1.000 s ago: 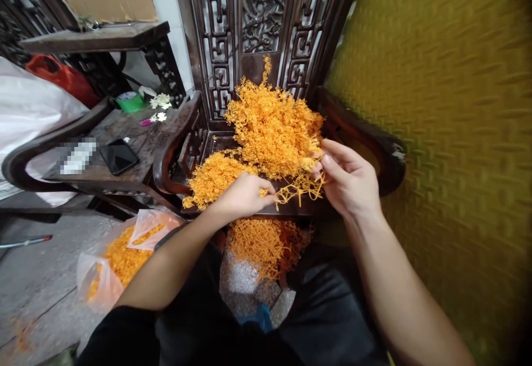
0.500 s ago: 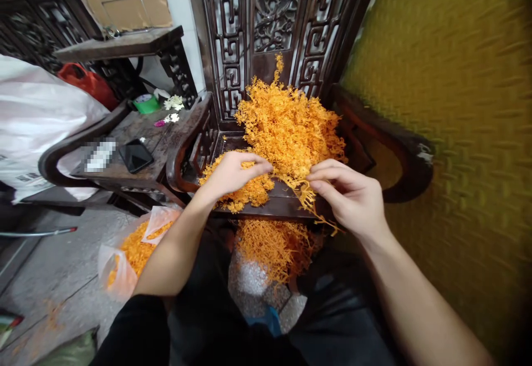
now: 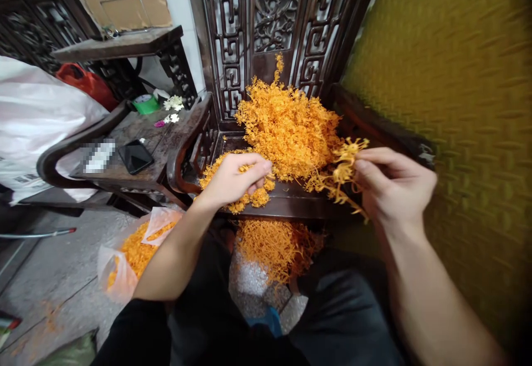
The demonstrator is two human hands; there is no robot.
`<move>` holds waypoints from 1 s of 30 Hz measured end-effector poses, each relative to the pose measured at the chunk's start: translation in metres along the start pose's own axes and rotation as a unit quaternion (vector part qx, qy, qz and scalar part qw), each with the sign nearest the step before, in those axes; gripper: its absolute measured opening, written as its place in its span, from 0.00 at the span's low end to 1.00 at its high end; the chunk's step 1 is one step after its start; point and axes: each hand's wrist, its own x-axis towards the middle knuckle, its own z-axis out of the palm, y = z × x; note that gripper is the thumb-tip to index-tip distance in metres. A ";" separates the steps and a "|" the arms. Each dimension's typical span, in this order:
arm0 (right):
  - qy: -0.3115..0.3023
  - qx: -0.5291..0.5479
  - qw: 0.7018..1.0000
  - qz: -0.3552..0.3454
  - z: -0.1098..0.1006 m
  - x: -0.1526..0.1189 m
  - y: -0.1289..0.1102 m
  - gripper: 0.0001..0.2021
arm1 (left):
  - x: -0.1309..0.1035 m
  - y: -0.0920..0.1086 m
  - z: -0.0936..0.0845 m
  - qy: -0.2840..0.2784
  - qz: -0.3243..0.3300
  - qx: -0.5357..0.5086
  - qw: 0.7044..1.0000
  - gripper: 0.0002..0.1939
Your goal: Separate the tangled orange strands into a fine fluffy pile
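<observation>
A tall heap of orange stringy pieces (image 3: 288, 127) rests on the seat of a dark carved wooden chair (image 3: 291, 206). My right hand (image 3: 393, 186) pinches a branching orange strand (image 3: 343, 172) at the heap's right side, above the chair's edge. Over a smaller orange pile (image 3: 253, 197) at the seat's left, my left hand (image 3: 241, 180) has its thumb and fingers closed; what they hold, if anything, is too small to make out. More orange strands (image 3: 274, 247) lie below the seat edge, between the knees.
A plastic bag of orange pieces (image 3: 135, 252) stands on the floor at left. A phone (image 3: 136, 156), green tape (image 3: 145, 104) and small flowers (image 3: 172, 103) lie on the neighbouring wooden seat. A yellow-green textured surface (image 3: 453, 77) fills the right side.
My right hand has moved right, carrying the strand away from the heap's front. My left hand's fingers have curled closed, with the hand nearly in the same place.
</observation>
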 end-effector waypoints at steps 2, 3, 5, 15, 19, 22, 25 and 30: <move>-0.002 0.008 1.000 0.006 0.006 -0.001 -0.003 0.10 | 0.004 -0.006 0.002 -0.012 -0.042 -0.092 0.995 0.16; -0.005 0.012 1.000 0.008 0.010 -0.003 -0.003 0.11 | 0.006 -0.009 0.005 -0.014 -0.049 -0.126 0.991 0.14; -0.019 0.017 1.000 0.006 0.016 -0.009 -0.003 0.10 | 0.011 -0.014 0.013 0.001 -0.048 -0.163 0.985 0.13; -0.140 0.014 0.988 -0.068 0.019 -0.016 0.003 0.04 | 0.014 -0.014 0.047 -0.083 -0.073 -0.094 0.989 0.20; -0.133 0.039 0.988 -0.074 0.016 -0.020 -0.002 0.07 | 0.025 -0.019 0.027 0.088 -0.038 -0.078 0.992 0.21; -0.083 0.067 0.993 -0.053 0.010 -0.025 -0.002 0.08 | 0.032 -0.024 0.004 0.232 -0.042 -0.120 0.964 0.22; -0.031 0.057 0.998 0.018 0.011 -0.026 0.003 0.07 | 0.030 -0.027 0.002 0.172 -0.084 -0.174 0.966 0.22; -0.002 0.038 0.995 0.095 0.023 -0.022 0.012 0.13 | 0.021 -0.026 0.024 0.016 -0.148 -0.263 0.953 0.13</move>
